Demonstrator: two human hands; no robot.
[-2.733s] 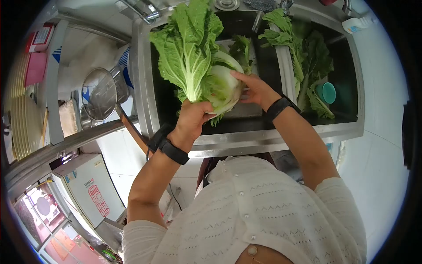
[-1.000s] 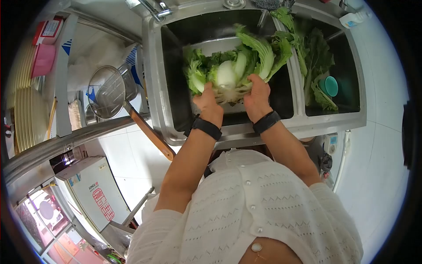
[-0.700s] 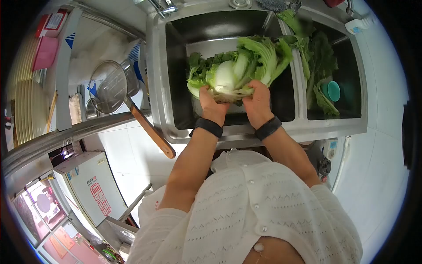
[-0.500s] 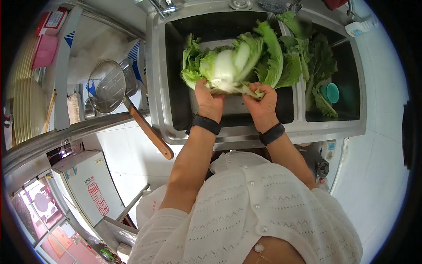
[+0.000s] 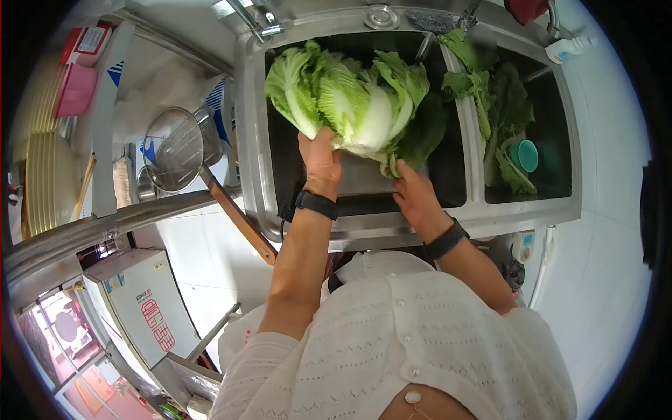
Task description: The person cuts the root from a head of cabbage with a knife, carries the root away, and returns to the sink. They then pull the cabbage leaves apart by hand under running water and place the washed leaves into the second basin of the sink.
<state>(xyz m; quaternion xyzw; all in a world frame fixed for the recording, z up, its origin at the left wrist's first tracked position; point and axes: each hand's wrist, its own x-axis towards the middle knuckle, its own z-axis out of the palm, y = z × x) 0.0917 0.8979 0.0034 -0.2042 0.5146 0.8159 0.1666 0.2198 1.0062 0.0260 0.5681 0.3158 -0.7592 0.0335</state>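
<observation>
A Chinese cabbage (image 5: pixel 364 115) with a white stem and ruffled green leaves is tilted over the left sink basin (image 5: pixel 297 185). My left hand (image 5: pixel 322 161) is closed on its near left side, thumb and fingers at the pale base. Lower right of the base, my right hand (image 5: pixel 420 199) has its fingers apart, the fingertips right at a drooping outer leaf (image 5: pixel 389 166). A darker green leaf (image 5: pixel 427 133) lies in shadow beside the cabbage. Both wrists wear dark bands.
Torn leaves (image 5: pixel 483 105) drape over the divider into the right basin (image 5: pixel 560 168), where a teal cup (image 5: pixel 524 155) sits. A faucet (image 5: pixel 259 24) stands at the back left. A wooden-handled strainer (image 5: pixel 173 148) juts from the left shelf toward the sink.
The cabbage has risen and turned, showing more of its leafy side. My left hand has shifted slightly left, and my right hand has dropped lower and loosened from the base leaves.
</observation>
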